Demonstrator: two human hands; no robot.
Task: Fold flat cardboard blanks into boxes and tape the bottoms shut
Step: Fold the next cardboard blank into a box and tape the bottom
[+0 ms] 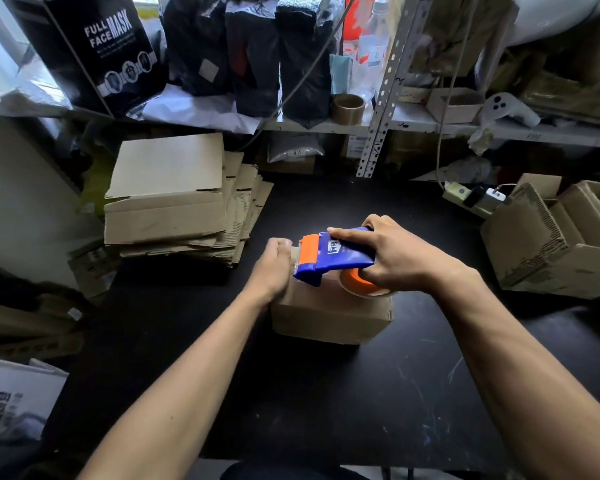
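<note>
Head view, plain brown box (329,318), folded, dispenser (329,258) atop

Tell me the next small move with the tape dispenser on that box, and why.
Probably draw the tape dispenser back along the top of the box toward the near edge. The right hand grips it with its orange blade end at the far edge, where the left hand presses down on the box, seemingly anchoring the tape's start. No tape strip is plainly visible across the top yet.

Both bare forearms reach forward. The left hand (272,268) curls at the far edge of the small brown cardboard box (329,318); the right hand (400,256) grips the blue-and-orange plastic tape dispenser (331,256) from above.
</note>
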